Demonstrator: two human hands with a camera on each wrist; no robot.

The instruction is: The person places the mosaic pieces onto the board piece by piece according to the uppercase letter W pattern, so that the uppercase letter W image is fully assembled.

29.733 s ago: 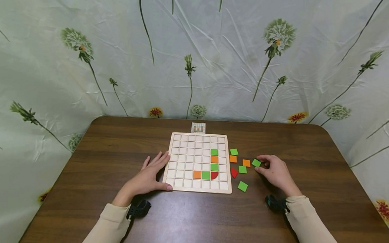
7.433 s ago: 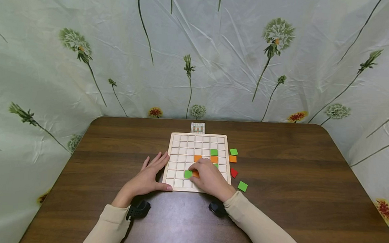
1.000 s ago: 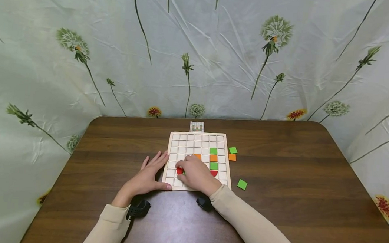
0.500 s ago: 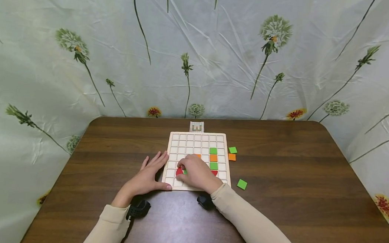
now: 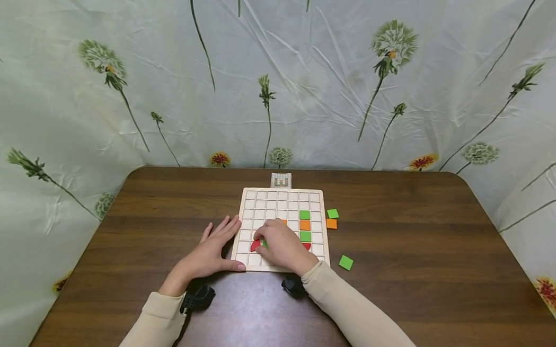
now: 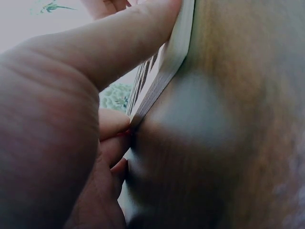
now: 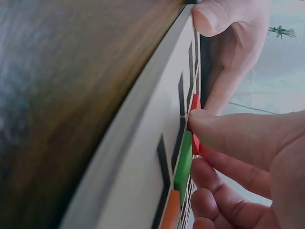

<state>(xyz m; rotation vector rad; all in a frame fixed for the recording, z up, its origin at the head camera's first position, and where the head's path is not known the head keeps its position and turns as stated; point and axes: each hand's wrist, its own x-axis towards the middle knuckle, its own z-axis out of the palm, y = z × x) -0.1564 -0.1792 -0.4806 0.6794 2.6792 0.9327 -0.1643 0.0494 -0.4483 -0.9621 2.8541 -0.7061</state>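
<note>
A pale grid board point(image 5: 257, 196) lies on the table. My left hand point(image 5: 210, 251) rests along its left side, fingers spread on the edge and thumb at the near corner. Over the board's lower left, my right hand point(image 5: 284, 246) pinches a red rounded tile point(image 5: 255, 246) between thumb and fingers. The right wrist view shows this red tile point(image 7: 196, 102) beside a seated green tile point(image 7: 183, 162) and an orange tile point(image 7: 170, 210). A column of green point(image 5: 304, 215), orange point(image 5: 305, 225), green and partly covered red tiles stands on the right. My right hand hides the middle cells.
Off the board's right side lie a green tile point(image 5: 333, 213), an orange tile point(image 5: 331, 224) and, nearer, another green tile point(image 5: 346, 262). A small printed pattern card point(image 5: 281, 180) sits behind the board. A floral curtain point(image 5: 331, 81) hangs past the table's far edge.
Several tiles have gone from the table onto the board since the oldest frame. Over the last second the red tile turns slightly in my right fingers; my left hand stays put.
</note>
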